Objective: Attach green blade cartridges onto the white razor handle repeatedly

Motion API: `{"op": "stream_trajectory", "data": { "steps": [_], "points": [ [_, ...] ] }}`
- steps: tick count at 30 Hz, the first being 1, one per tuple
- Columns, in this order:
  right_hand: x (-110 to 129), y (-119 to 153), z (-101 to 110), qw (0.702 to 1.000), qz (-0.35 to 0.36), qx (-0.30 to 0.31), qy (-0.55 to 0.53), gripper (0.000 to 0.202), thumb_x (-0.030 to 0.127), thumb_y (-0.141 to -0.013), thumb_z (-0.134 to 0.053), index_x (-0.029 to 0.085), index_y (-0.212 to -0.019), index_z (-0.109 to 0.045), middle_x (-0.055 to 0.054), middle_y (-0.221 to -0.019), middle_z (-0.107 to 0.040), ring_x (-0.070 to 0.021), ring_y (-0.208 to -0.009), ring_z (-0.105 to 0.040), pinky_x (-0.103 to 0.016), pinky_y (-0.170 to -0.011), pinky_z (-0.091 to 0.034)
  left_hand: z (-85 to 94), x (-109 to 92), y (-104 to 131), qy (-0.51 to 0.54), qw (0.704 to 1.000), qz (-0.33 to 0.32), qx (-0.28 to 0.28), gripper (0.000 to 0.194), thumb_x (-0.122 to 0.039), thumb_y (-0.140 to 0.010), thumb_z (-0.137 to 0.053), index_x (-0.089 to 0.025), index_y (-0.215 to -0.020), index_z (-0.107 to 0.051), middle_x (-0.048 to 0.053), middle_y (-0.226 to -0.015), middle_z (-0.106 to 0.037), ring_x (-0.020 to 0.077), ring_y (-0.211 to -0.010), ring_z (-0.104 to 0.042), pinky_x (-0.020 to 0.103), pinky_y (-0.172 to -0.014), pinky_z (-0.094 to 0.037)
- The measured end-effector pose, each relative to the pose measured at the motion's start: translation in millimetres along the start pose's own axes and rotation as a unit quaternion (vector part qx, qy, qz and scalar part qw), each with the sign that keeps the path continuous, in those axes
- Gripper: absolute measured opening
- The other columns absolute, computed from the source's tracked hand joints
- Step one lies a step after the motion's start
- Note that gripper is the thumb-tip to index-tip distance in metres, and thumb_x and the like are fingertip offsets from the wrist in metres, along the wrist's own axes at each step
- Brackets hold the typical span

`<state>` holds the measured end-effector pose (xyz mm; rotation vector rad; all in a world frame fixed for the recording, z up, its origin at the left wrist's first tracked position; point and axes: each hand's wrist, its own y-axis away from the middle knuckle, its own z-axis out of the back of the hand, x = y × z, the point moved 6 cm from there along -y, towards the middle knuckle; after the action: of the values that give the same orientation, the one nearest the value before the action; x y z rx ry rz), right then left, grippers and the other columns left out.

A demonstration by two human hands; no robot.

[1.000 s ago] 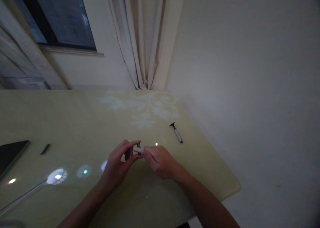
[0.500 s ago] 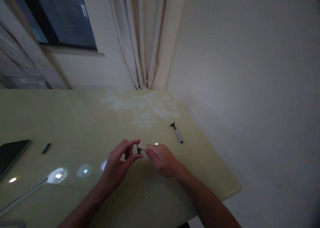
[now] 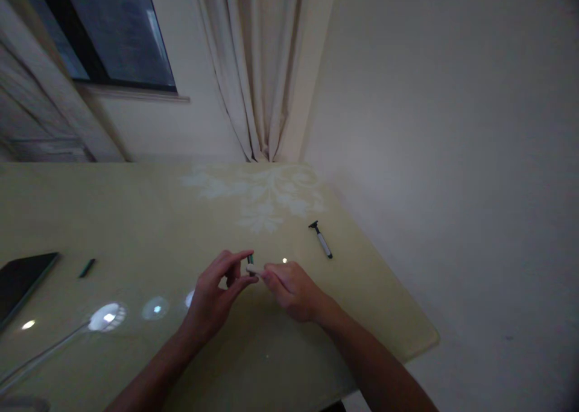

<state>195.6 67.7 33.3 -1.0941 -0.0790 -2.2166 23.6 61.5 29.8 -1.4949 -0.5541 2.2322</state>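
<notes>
My left hand (image 3: 216, 288) pinches a small dark piece with green on it (image 3: 251, 259) by its two ends, between thumb and forefinger. It looks like a razor cartridge, though it is too small to be sure. A pale, round-tipped stick (image 3: 254, 269) comes out of my closed right hand (image 3: 292, 290); its tip lies across the piece and hides part of it. Right of and beyond my hands, a razor (image 3: 323, 243) with a grey and black handle lies on the table. Another small dark green strip (image 3: 87, 268) rests far to the left.
The glossy yellowish table (image 3: 217, 210) has a pale floral pattern. A flat dark panel (image 3: 25, 282) lies at its left edge. Near it a cable (image 3: 43, 354) runs across the front left. Lamp reflections shine on the surface. A wall (image 3: 443, 158) bounds the right side.
The pale tip in my right hand has shifted slightly left and now overlaps the small piece. My left hand keeps its pinch. The whole view has moved a little.
</notes>
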Motion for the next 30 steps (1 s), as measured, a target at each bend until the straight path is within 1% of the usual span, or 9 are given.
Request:
{"op": "stream_trajectory", "data": {
  "steps": [3, 7, 12, 16, 21, 25, 30],
  "points": [
    [-2.6, 0.3, 1.2, 1.0, -0.012, -0.009, -0.005, 0.046, 0.045, -0.114, -0.032, 0.021, -0.076, -0.044, 0.003, -0.067, -0.044, -0.0128, -0.062, -0.044, -0.029, -0.064, -0.029, -0.9, -1.0, 0.2, 0.001, 1.0, -0.003, 0.003, 0.036, -0.021, -0.093, -0.078, -0.03, -0.128, -0.073, -0.007, -0.076, -0.053, 0.0116, -0.064, -0.051, 0.021, -0.065, -0.047],
    [-0.3, 0.8, -0.4, 1.0, 0.0, 0.005, -0.011, 0.047, 0.047, -0.113, -0.031, 0.021, -0.076, -0.044, 0.003, -0.069, -0.046, -0.0131, -0.063, -0.043, -0.029, -0.064, -0.029, -1.1, -5.1, -0.9, 0.005, 1.0, -0.011, 0.0, 0.034, -0.02, -0.095, -0.076, -0.029, -0.128, -0.073, -0.007, -0.076, -0.052, 0.0114, -0.064, -0.051, 0.02, -0.063, -0.046],
    [-2.3, 1.0, 3.4, 1.0, -0.015, -0.009, -0.022, 0.046, 0.046, -0.113, -0.032, 0.022, -0.076, -0.043, 0.003, -0.067, -0.044, -0.0129, -0.061, -0.043, -0.029, -0.064, -0.028, -1.4, -7.8, -1.5, 0.002, 1.0, -0.011, 0.002, 0.037, -0.02, -0.093, -0.077, -0.029, -0.128, -0.073, -0.007, -0.076, -0.053, 0.0116, -0.066, -0.052, 0.02, -0.065, -0.047],
    [-0.7, 1.5, 1.1, 1.0, 0.007, 0.004, -0.024, 0.045, 0.045, -0.113, -0.033, 0.021, -0.076, -0.043, 0.003, -0.069, -0.045, -0.0129, -0.062, -0.043, -0.029, -0.064, -0.028, -0.8, -5.2, -0.8, 0.006, 1.0, -0.008, -0.003, 0.035, -0.02, -0.095, -0.076, -0.029, -0.128, -0.073, -0.007, -0.076, -0.052, 0.0114, -0.065, -0.051, 0.02, -0.064, -0.046],
    [-1.8, 1.8, 1.8, 0.999, -0.002, -0.006, -0.036, 0.043, 0.043, -0.113, -0.034, 0.022, -0.077, -0.043, 0.004, -0.067, -0.043, -0.0128, -0.061, -0.043, -0.029, -0.064, -0.028, -0.9, -4.4, -0.4, 0.004, 1.0, -0.005, -0.004, 0.035, -0.021, -0.094, -0.078, -0.029, -0.127, -0.073, -0.007, -0.076, -0.052, 0.0118, -0.065, -0.051, 0.021, -0.065, -0.047],
    [2.7, 1.3, -0.6, 0.999, 0.012, 0.009, -0.034, 0.044, 0.043, -0.113, -0.033, 0.022, -0.077, -0.043, 0.003, -0.069, -0.045, -0.013, -0.062, -0.042, -0.029, -0.064, -0.028, -1.3, -7.0, -0.4, -0.001, 1.0, -0.009, -0.002, 0.031, -0.022, -0.096, -0.075, -0.028, -0.126, -0.073, -0.006, -0.076, -0.053, 0.0116, -0.064, -0.052, 0.02, -0.063, -0.047],
    [-1.6, 0.9, 2.9, 0.998, -0.013, -0.015, -0.052, 0.044, 0.043, -0.113, -0.034, 0.022, -0.076, -0.043, 0.004, -0.067, -0.044, -0.0128, -0.061, -0.043, -0.029, -0.064, -0.028, -0.6, -9.1, -0.5, -0.007, 1.0, -0.013, -0.004, 0.035, -0.025, -0.094, -0.079, -0.029, -0.128, -0.073, -0.006, -0.074, -0.052, 0.0121, -0.063, -0.052, 0.021, -0.063, -0.048]
  ]
}}
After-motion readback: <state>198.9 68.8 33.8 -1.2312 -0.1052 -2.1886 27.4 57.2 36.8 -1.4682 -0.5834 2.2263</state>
